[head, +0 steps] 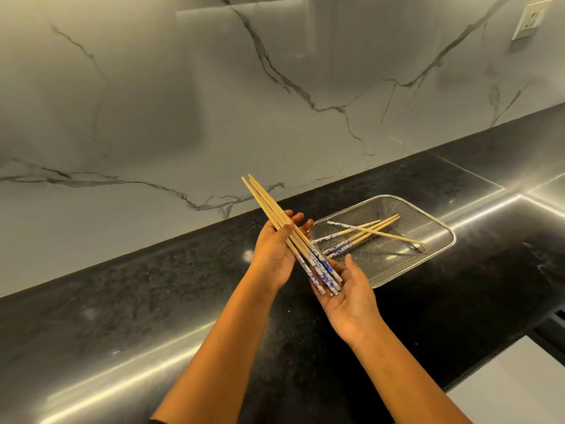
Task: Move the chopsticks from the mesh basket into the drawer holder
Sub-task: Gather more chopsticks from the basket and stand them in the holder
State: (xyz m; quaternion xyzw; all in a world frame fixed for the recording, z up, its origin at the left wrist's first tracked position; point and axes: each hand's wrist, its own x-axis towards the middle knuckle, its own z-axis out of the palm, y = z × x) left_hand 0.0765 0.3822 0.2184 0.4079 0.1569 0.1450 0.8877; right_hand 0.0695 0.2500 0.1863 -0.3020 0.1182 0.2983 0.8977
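A bundle of several wooden chopsticks (269, 206) with blue-and-white patterned ends is held above the counter, tips pointing up and left. My left hand (273, 255) grips the bundle around its middle. My right hand (351, 298) lies palm up under the patterned ends, which rest against the palm. Just behind my hands, a rectangular mesh basket (440, 231) sits on the counter with several more chopsticks (363, 232) lying crossed inside it. No drawer or holder is in view.
The black polished countertop (153, 301) runs diagonally across the view, backed by a grey marble wall (183, 102). A wall socket (532, 21) sits at the top right. A white cabinet front (513, 390) shows at the lower right.
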